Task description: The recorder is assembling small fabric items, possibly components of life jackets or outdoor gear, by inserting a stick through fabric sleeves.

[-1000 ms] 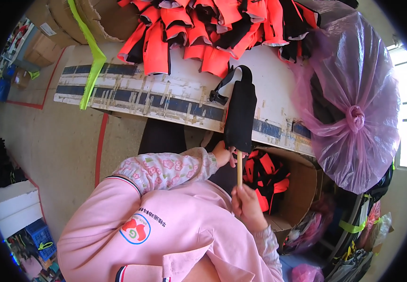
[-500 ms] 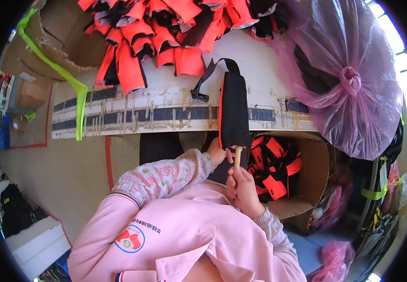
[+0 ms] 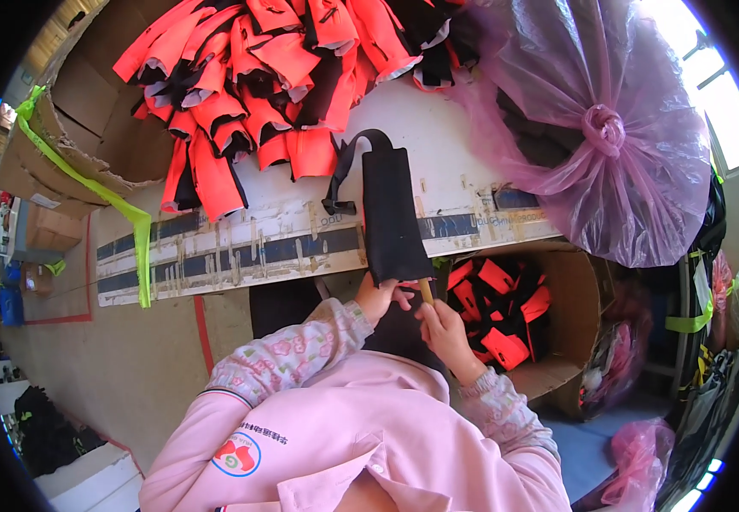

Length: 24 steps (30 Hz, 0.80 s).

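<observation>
A long black fabric sleeve (image 3: 392, 213) lies over the front edge of the table, its near end hanging past it. From its far end a black strap (image 3: 346, 158) curls to the left, with a plastic buckle (image 3: 338, 206) on it. My left hand (image 3: 376, 299) is closed on the left side of the sleeve's near end, some fingers hidden by the fabric. A pale wooden stick (image 3: 426, 292) runs into that end. My right hand (image 3: 445, 331) is wrapped round the stick just below the opening. How far the stick reaches inside is hidden.
A pile of orange and black fabric sleeves (image 3: 271, 111) covers the table's (image 3: 301, 200) far left. A cardboard box (image 3: 570, 320) of similar pieces stands below at right. Above it bulges a knotted pink plastic bag (image 3: 604, 132). A neon-yellow strip (image 3: 141, 247) hangs at left by another carton (image 3: 101, 102).
The view has shifted and turned slightly. The sleeve now shows its black face, its orange edge no longer visible. Both hands keep their holds on the sleeve and the stick.
</observation>
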### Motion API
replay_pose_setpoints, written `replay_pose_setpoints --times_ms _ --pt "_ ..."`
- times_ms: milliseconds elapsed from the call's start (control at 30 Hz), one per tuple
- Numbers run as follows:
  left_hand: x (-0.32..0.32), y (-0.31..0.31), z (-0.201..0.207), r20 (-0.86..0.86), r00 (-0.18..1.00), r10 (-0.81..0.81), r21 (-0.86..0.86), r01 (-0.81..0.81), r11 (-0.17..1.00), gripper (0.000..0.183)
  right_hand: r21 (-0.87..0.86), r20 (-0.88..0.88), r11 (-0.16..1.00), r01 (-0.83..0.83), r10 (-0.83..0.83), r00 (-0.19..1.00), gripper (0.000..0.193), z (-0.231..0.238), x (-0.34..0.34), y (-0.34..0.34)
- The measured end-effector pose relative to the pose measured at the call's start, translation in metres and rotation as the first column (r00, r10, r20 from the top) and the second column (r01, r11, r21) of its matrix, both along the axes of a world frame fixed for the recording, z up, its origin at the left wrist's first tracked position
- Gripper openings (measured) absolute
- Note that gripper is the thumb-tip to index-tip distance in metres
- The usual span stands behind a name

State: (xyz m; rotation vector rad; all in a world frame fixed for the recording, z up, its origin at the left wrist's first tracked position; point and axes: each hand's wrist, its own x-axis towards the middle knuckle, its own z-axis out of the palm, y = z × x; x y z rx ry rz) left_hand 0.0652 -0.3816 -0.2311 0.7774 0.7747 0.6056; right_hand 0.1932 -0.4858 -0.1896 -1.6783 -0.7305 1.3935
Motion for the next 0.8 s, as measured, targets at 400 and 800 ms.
replay_pose_setpoints --times_ms 400,800 --pt "-0.009 0.044 0.031 -0.02 0.997 -0.078 0.008 0.078 0.997 0.034 0.361 0.797 0.93 -0.073 -0.267 0.541 0.018 0.003 0.125 -0.012" --pt "-0.006 0.028 0.012 -0.066 0.983 -0.173 -0.02 0.172 0.985 0.038 0.399 0.145 0.878 0.265 -0.346 0.927 0.038 0.037 0.229 0.227"
